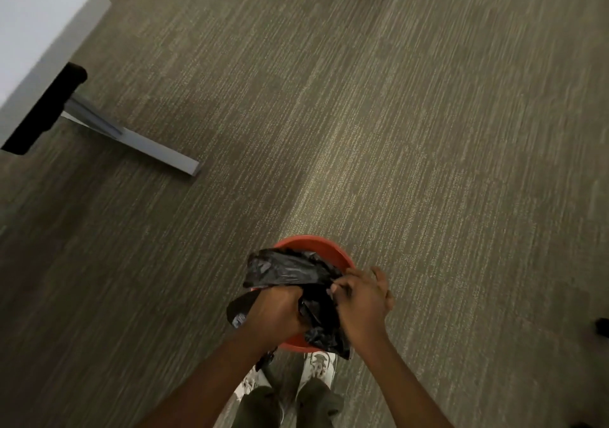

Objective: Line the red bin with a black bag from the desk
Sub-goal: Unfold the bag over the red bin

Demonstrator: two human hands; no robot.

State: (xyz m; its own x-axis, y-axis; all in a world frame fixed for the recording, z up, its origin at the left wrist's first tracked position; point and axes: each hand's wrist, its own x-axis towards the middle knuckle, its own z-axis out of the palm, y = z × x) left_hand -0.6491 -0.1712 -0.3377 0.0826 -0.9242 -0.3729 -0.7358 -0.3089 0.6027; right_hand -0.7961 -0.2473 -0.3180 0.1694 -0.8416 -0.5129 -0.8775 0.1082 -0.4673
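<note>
Fingers of left hand [275, 312] curled tight on crumpled black bag [290, 271], right hand [361, 296] pinching its edge beside them, red bin [316, 246] just beneath both, white shoes [321, 366] below, white desk [39, 35] far off upper left

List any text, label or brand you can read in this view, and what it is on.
No readable text anywhere in this view.
Crumpled black plastic bag, held by both hands over the round red plastic bin: a pale patch near its lower left edge, too blurred to tell if it is print.
White sneakers: no legible brand.
White desk: blank.
</note>
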